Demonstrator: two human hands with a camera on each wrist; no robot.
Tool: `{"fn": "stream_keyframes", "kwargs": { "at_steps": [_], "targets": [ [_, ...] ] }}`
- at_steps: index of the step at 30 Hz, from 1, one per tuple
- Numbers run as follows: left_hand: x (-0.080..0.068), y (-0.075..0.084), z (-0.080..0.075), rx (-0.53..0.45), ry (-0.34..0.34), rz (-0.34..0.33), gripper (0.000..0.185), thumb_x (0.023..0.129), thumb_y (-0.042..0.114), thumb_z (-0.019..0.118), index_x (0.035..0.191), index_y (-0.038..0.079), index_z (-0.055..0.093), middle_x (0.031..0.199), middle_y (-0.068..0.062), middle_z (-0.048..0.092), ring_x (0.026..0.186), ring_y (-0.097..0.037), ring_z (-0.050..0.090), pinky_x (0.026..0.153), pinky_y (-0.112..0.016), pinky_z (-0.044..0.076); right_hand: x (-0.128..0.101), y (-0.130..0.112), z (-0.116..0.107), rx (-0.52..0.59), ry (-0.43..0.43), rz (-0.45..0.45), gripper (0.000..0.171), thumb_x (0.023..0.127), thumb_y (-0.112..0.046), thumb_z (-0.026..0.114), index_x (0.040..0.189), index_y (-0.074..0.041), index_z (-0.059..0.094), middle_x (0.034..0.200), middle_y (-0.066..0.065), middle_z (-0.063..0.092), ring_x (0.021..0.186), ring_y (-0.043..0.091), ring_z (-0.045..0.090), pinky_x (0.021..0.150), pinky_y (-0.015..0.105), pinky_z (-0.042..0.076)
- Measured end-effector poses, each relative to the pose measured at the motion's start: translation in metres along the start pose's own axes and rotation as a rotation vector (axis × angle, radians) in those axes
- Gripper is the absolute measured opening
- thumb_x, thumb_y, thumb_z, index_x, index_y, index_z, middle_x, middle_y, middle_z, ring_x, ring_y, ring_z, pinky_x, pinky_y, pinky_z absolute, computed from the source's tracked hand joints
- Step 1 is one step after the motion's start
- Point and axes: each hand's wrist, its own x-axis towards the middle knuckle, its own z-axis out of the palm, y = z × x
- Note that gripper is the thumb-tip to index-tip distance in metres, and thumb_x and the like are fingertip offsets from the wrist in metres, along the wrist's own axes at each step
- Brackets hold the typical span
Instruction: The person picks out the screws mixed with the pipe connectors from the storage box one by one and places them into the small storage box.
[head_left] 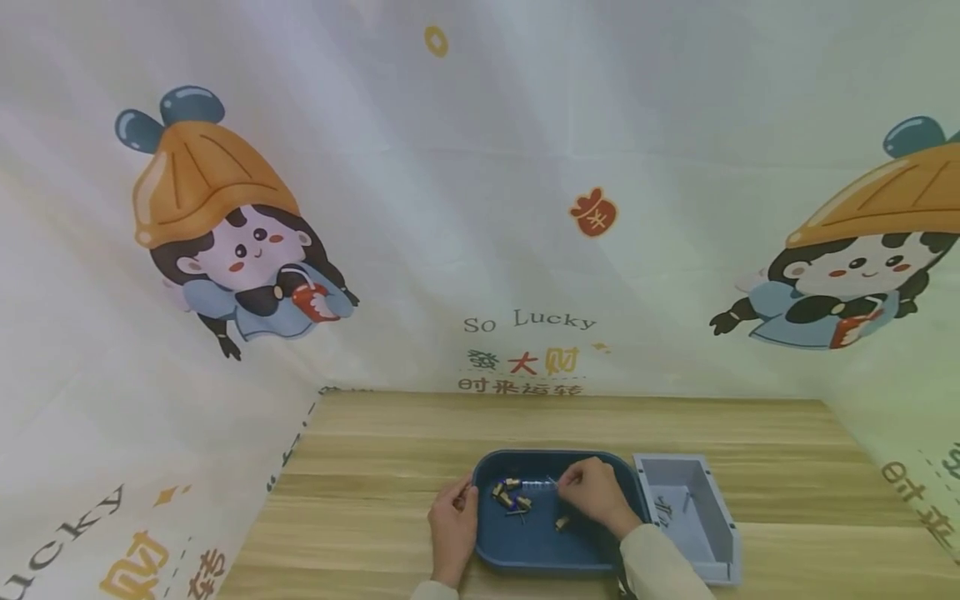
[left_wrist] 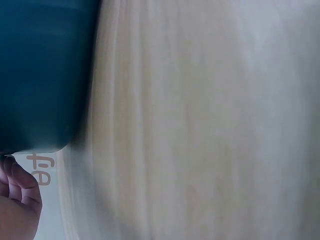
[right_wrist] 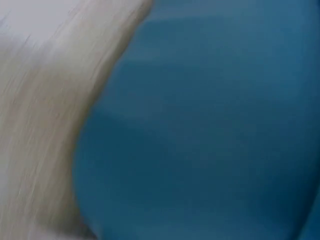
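Note:
A dark blue plastic tray (head_left: 540, 552) lies on the wooden table in the head view. My left hand (head_left: 453, 529) grips its left rim, with curled fingers (left_wrist: 22, 182) at the tray's edge in the left wrist view. Over the tray's right half, my right hand (head_left: 596, 496) pinches a thin silvery screw (head_left: 551, 481) between thumb and fingertips. Several small brass fittings (head_left: 522, 503), some with blue parts, are piled in the tray's left half. Beside them lies a loose screw (head_left: 516, 512). Another brass fitting (head_left: 562, 523) sits alone below the right hand. The right wrist view shows only tray and table.
A grey plastic box (head_left: 693, 546) stands against the tray's right side, with several small screws (head_left: 663, 510) inside. Behind the wooden table (head_left: 375, 467) hangs a pale printed cloth (head_left: 420, 250), which also closes off both sides.

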Motion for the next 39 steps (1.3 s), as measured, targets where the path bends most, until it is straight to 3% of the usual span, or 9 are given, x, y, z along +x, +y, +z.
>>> {"fn": "stream_keyframes", "kwargs": {
  "at_steps": [16, 29, 39],
  "targets": [
    [-0.003, -0.003, 0.003, 0.014, 0.016, -0.012, 0.018, 0.084, -0.001, 0.065, 0.101, -0.002, 0.071, 0.083, -0.007, 0.064, 0.070, -0.006, 0.052, 0.061, -0.018, 0.045, -0.011, 0.011, -0.035, 0.010, 0.045, 0.074, 0.004, 0.073, -0.003, 0.070, 0.077, -0.003, 0.070, 0.070, 0.002, 0.066, 0.063, 0.011, 0.058, 0.057, 0.028, 0.049],
    [0.001, -0.001, 0.002, 0.016, 0.011, 0.004, 0.017, 0.085, -0.002, 0.064, 0.100, -0.004, 0.070, 0.083, -0.008, 0.064, 0.071, -0.008, 0.053, 0.062, -0.018, 0.046, -0.019, 0.023, -0.067, 0.014, 0.099, 0.127, 0.008, 0.075, -0.002, 0.065, 0.081, 0.001, 0.069, 0.073, 0.008, 0.069, 0.057, 0.012, 0.060, 0.053, 0.026, 0.050],
    [0.001, 0.000, 0.002, 0.015, 0.008, -0.004, 0.018, 0.085, -0.001, 0.065, 0.102, -0.003, 0.070, 0.083, -0.008, 0.064, 0.071, -0.009, 0.053, 0.061, -0.018, 0.045, -0.027, 0.034, -0.086, -0.021, 0.124, 0.132, 0.007, 0.075, -0.003, 0.066, 0.080, -0.002, 0.071, 0.076, 0.008, 0.070, 0.067, 0.014, 0.061, 0.060, 0.027, 0.050]
  ]
}}
